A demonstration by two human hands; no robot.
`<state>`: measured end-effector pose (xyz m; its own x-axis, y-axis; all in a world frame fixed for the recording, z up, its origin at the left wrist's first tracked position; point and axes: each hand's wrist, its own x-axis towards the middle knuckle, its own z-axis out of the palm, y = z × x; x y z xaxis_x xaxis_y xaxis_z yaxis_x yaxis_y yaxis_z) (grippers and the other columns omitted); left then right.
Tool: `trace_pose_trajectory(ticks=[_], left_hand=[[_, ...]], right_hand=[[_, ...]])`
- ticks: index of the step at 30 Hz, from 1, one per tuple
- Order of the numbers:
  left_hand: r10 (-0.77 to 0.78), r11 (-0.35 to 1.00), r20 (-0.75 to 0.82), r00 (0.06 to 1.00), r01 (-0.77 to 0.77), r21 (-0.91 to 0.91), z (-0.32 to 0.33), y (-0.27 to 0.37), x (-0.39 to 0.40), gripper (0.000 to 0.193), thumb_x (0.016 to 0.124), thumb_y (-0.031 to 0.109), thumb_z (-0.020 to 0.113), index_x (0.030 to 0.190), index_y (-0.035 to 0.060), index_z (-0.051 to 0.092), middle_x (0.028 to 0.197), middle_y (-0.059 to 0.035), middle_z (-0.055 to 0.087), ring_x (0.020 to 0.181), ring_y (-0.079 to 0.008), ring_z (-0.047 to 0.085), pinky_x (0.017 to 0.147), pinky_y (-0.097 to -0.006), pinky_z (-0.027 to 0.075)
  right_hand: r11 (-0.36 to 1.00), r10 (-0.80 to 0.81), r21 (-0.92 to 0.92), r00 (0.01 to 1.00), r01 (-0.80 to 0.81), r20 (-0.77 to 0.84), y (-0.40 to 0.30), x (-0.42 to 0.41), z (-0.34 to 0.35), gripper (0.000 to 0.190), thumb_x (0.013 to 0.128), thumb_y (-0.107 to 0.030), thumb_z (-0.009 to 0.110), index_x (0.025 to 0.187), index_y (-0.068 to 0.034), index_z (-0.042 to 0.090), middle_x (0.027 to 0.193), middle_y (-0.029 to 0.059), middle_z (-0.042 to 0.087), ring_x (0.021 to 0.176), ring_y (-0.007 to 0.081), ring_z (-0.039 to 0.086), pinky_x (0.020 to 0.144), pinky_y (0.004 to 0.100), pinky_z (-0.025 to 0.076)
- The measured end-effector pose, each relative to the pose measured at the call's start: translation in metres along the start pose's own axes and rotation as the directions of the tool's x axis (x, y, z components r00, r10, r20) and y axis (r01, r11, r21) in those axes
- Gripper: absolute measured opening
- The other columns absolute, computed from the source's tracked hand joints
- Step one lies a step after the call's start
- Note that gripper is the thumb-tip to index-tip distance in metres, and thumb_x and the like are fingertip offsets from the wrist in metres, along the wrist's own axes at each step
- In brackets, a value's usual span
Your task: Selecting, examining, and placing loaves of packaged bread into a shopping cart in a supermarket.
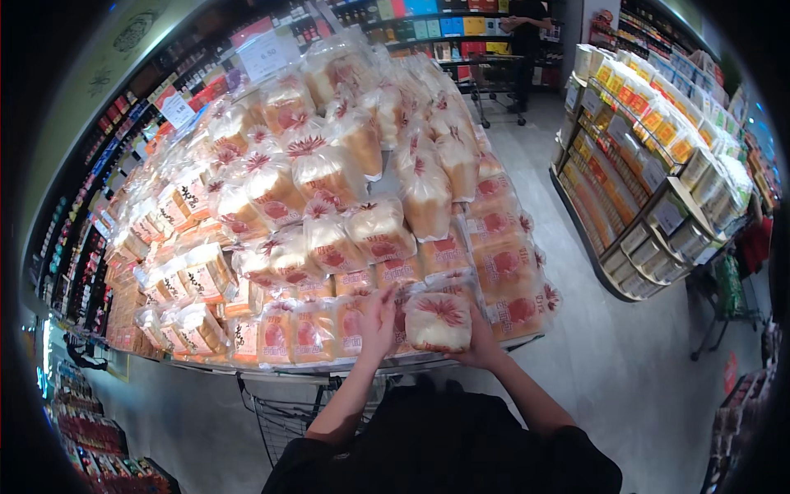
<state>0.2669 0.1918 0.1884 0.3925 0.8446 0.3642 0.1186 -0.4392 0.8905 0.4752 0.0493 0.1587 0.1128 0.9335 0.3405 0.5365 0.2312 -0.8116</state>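
A bagged loaf of bread (439, 321), in clear plastic with red print, is at the front edge of a large bread display. My right hand (480, 343) grips its right side and underside. On its left, my left hand (379, 327) is raised beside the upright front row of bagged loaves (313, 331); whether it touches one of them I cannot tell. Behind stand stacked bagged loaves (379, 231) with gathered tops. Sliced bread packs (200, 327) with dark writing lie to the left. More bagged loaves (509, 278) line the right side of the display.
A wire shopping cart (284, 414) stands below the display edge, left of my body. To the right is a shelf island (617, 185) with packaged goods. At the back a person (528, 49) stands by another cart (494, 86). Price signs (265, 54) rise above the bread.
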Motion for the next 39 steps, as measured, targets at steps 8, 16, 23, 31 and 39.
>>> trace_pose_trajectory(ticks=[8,16,23,31,39], left_hand=[[-0.110,0.947,0.432,0.895,0.226,-0.227,0.023,-0.076,-0.029,0.037,0.099,0.010,0.044,0.134,-0.0003,0.051,0.128,-0.0159,0.058,0.123,-0.0277,0.053,0.105,-0.0359,0.039],[-0.074,0.859,0.468,0.881,0.295,-0.419,0.017,-0.128,-0.003,0.055,0.101,0.023,0.048,0.147,0.0011,0.029,0.147,-0.0144,0.041,0.139,-0.0253,0.037,0.115,-0.0375,0.028],[-0.450,0.273,0.636,0.628,0.774,-0.571,-0.016,-0.032,0.013,0.063,0.103,0.051,0.035,0.148,0.0066,0.033,0.145,-0.0142,0.045,0.133,-0.0258,0.046,0.109,-0.0383,0.039],[-0.482,-0.091,0.766,0.425,0.845,-0.526,0.013,-0.020,0.020,0.065,0.097,0.058,0.042,0.135,0.0069,0.054,0.135,-0.0134,0.057,0.122,-0.0294,0.057,0.101,-0.0460,0.048],[-0.472,-0.122,0.754,0.457,0.813,-0.569,0.023,0.017,0.048,0.062,0.099,0.054,0.039,0.136,0.0058,0.052,0.134,-0.0143,0.057,0.121,-0.0311,0.057,0.098,-0.0499,0.049]], right_hand=[[0.992,0.095,-0.082,0.995,-0.091,0.034,0.004,0.006,0.006,0.090,0.067,-0.027,0.087,0.138,-0.001,0.038,0.131,0.0205,0.051,0.124,0.0378,0.050,0.104,0.0432,0.041],[0.884,0.434,0.198,0.901,-0.423,-0.012,0.006,0.036,0.021,0.067,0.096,-0.029,0.056,0.148,0.002,0.029,0.144,0.0240,0.043,0.135,0.0352,0.041,0.111,0.0406,0.032],[0.956,0.234,0.171,0.971,-0.238,0.044,-0.002,0.049,0.005,0.058,0.106,-0.038,0.030,0.148,0.001,0.030,0.149,0.0221,0.037,0.140,0.0325,0.034,0.115,0.0377,0.024],[0.556,0.371,0.771,0.923,-0.311,0.104,-0.010,0.076,0.021,0.064,0.106,-0.040,0.028,0.154,-0.001,0.011,0.150,0.0202,0.034,0.137,0.0300,0.037,0.114,0.0410,0.028],[0.716,0.282,0.670,0.959,-0.197,-0.020,0.004,0.071,0.005,0.064,0.107,-0.045,0.025,0.156,-0.008,0.008,0.152,0.0172,0.034,0.138,0.0282,0.038,0.113,0.0400,0.032]])
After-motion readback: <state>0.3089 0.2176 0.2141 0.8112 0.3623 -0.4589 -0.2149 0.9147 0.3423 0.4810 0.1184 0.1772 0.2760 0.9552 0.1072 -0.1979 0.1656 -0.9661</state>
